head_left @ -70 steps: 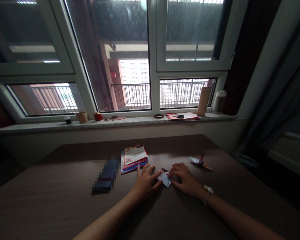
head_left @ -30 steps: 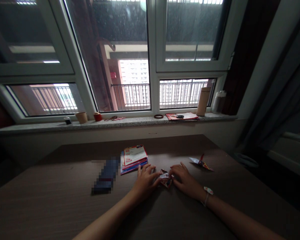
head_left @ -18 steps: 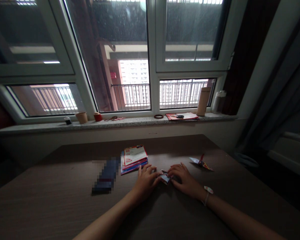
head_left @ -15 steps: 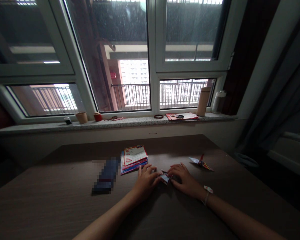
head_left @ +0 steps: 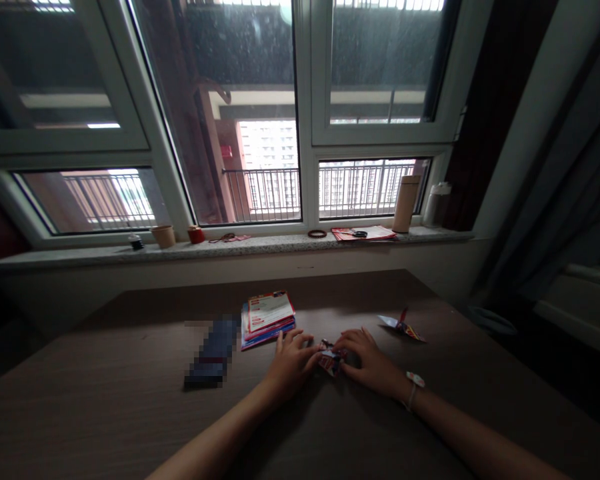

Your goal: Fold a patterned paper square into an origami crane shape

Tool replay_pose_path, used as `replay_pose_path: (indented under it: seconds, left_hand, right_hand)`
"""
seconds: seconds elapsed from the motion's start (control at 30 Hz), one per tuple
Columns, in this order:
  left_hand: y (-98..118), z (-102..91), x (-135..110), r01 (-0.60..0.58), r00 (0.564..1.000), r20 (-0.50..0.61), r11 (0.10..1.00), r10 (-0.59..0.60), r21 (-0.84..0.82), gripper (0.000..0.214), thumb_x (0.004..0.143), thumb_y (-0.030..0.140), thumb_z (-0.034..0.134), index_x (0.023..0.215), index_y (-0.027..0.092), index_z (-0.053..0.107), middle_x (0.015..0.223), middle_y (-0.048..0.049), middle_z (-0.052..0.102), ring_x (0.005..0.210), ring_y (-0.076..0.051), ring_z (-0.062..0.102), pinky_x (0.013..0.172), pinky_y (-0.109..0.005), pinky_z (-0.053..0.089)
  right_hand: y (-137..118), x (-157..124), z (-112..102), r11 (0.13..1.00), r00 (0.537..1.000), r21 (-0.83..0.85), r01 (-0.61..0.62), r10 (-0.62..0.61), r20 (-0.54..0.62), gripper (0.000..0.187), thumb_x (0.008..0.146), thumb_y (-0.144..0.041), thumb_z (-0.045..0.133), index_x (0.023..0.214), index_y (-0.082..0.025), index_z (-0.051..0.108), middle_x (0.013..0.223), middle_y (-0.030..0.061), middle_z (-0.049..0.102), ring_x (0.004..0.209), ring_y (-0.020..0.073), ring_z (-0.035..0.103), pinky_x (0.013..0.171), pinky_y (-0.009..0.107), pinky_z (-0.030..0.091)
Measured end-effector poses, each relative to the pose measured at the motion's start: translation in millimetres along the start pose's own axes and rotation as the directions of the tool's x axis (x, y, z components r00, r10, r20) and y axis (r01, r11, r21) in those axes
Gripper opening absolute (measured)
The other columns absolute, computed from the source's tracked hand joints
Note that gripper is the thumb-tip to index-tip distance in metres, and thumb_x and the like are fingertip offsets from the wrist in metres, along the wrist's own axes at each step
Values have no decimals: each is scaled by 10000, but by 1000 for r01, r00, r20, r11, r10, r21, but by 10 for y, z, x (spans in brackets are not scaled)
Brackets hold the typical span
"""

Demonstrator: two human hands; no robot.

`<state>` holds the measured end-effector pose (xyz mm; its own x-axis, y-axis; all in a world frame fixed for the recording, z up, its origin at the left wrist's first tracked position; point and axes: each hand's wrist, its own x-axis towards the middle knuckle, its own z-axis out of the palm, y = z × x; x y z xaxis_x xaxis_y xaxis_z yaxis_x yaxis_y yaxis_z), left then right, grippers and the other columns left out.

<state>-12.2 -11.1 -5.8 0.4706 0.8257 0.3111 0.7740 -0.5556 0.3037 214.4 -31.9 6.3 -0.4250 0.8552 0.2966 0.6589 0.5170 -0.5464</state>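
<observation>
Both the left hand (head_left: 293, 360) and the right hand (head_left: 365, 360) touch a small folded paper (head_left: 331, 361) from opposite sides, seen from the head camera, low over a brown counter (head_left: 105, 373). Fingers on each side are bent and slightly parted, with thumb and forefinger at the paper's edges; whether they pinch it cannot be told. The paper, patterned in red, white and dark tones, lies on the counter between the fingertips. A pale wristband (head_left: 414, 381) circles the right wrist. Beyond the left hand sits a stack of cards (head_left: 271, 317), a printed sheet on top, and left of it a dark object (head_left: 213, 353), blurred by pixels. Farther right, apart from the right hand, rests a folded figure (head_left: 403, 327) with a red point standing up. Along the windowsill (head_left: 275, 247) stand a brown cup (head_left: 163, 235), a red spool (head_left: 195, 234) and a tan bottle (head_left: 406, 205); scissors (head_left: 361, 234) lie on red-edged papers (head_left: 383, 232).
</observation>
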Motion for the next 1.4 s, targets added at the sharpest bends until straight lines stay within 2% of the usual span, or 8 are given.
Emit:
replay_pose_path:
  seconds: [0.23, 0.4, 0.63, 0.83, 0.97, 1.2, 1.4]
  left_hand:
    - [-2, 18, 8, -12, 1000, 13, 1000, 12, -3, 243, 907, 322, 556, 1113, 334, 683, 1237, -29, 619, 1253, -280, 411, 1087, -590, 230]
    - [-12, 37, 13, -39, 999, 20, 999, 39, -17, 234, 914, 304, 544, 1095, 322, 692, 1246, -23, 614, 1257, -269, 402, 1091, -562, 246]
    - [19, -17, 27, -18, 999, 35, 998, 20, -62, 249, 932, 344, 503, 1087, 332, 698, 1233, -18, 625, 1240, -261, 419, 1086, -545, 254]
    - [41, -46, 36, 83, 996, 53, 992, -78, -97, 180, 833, 315, 632, 985, 304, 729, 1252, -27, 621, 1254, -298, 417, 1094, -621, 165]
    - [59, -21, 61, 185, 982, 53, 972, -179, -146, 154, 779, 294, 650, 908, 292, 734, 1235, -28, 633, 1255, -329, 413, 1067, -691, 94]
    - [118, 31, 84, 286, 957, 8, 936, -290, -204, 144, 769, 254, 608, 822, 269, 741, 1227, -21, 635, 1261, -326, 403, 1078, -669, 93]
    - [130, 49, 83, 296, 951, -22, 932, -307, -211, 158, 781, 264, 581, 811, 262, 736, 1209, -19, 649, 1238, -317, 421, 1082, -672, 78]
  right_hand:
    - [33, 45, 21, 998, 1000, 57, -8, 6, 29, 362, 789, -225, 583, 1146, -282, 599, 1122, 34, 601, 1122, 233, 502, 1083, 468, 252]
    - [81, 66, 80, 997, 999, 78, -10, 14, -45, 296, 844, -277, 565, 1136, -262, 614, 1101, 42, 618, 1095, 230, 513, 1035, 425, 310]
    - [121, 89, 136, 995, 995, 101, 5, 6, -101, 239, 884, -331, 552, 1092, -248, 637, 1023, 42, 651, 1033, 222, 544, 976, 399, 362]
    - [71, 98, 146, 991, 993, 133, -20, 35, -112, 219, 880, -316, 555, 1054, -235, 660, 1015, 47, 669, 1005, 220, 570, 986, 404, 365]
    - [60, 110, 159, 991, 992, 135, -23, 39, -117, 219, 874, -303, 558, 1048, -232, 671, 1029, 50, 677, 1014, 226, 571, 980, 396, 366]
    - [69, 119, 170, 991, 993, 131, -28, 43, -114, 227, 849, -250, 570, 1048, -227, 677, 1028, 51, 682, 1012, 226, 566, 968, 389, 376]
    - [72, 137, 196, 985, 989, 161, -64, 85, -123, 264, 809, -213, 573, 1051, -214, 677, 1044, 62, 674, 1027, 234, 556, 944, 381, 411]
